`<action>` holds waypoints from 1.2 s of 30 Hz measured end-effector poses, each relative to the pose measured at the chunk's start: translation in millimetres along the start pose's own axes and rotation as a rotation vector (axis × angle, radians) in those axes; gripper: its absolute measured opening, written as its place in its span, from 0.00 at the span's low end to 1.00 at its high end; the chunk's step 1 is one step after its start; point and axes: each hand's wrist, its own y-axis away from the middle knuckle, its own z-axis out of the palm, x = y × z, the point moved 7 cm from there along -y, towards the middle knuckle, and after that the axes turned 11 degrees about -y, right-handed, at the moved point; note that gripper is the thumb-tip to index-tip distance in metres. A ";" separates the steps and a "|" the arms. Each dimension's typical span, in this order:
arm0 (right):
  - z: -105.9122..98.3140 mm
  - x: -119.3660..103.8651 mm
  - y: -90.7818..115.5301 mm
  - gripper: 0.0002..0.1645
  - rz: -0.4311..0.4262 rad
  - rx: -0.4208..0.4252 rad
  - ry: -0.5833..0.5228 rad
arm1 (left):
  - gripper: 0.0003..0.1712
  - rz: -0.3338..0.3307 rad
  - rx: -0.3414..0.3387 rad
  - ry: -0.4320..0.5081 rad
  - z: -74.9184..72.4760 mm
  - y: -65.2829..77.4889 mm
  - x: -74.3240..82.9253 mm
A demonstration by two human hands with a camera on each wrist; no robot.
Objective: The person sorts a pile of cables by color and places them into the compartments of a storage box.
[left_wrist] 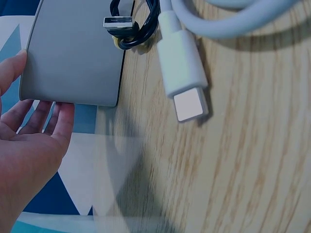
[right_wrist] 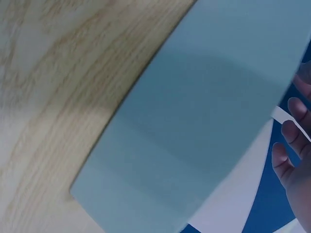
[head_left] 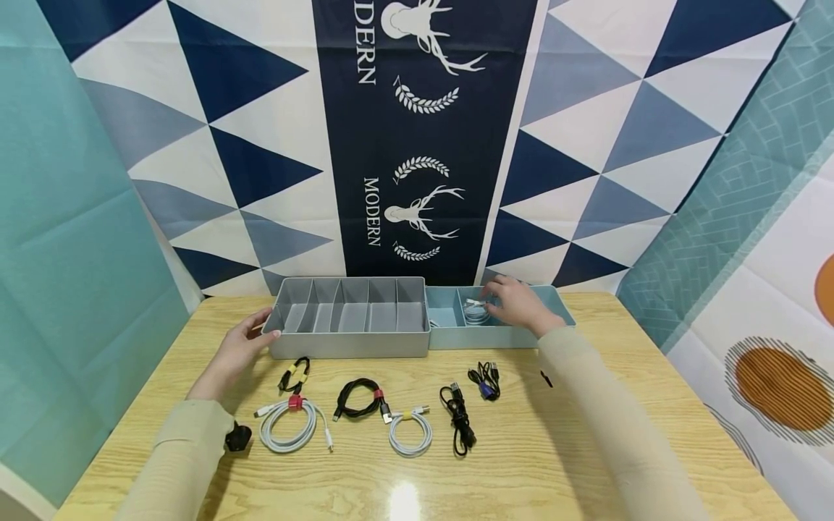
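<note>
A long grey organizer box (head_left: 348, 346) with several compartments stands at the back of the table. My left hand (head_left: 237, 349) grips its left end, with the thumb at the rim and the fingers against the end wall, as the left wrist view shows. Against its right side sits a light blue organizer box (head_left: 482, 338). A coiled white cable (head_left: 476, 315) lies in its middle compartment. My right hand (head_left: 515, 302) reaches over that compartment, fingers loosely bent beside the coil. In the right wrist view those fingers (right_wrist: 291, 136) show spread above the blue wall, nothing visible between them.
In front of the boxes lie a small black cable (head_left: 296, 373), a large white cable with a red tie (head_left: 287, 438), a black coil (head_left: 352, 401), a white coil (head_left: 410, 438) and more black cables (head_left: 461, 427) (head_left: 485, 380). A patterned cloth (head_left: 417, 145) hangs close behind.
</note>
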 end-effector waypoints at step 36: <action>-58.1 -77.9 43.0 0.14 -0.097 0.100 -0.052 | 0.45 -0.005 -0.005 -0.007 -0.2 -1.5 -1.8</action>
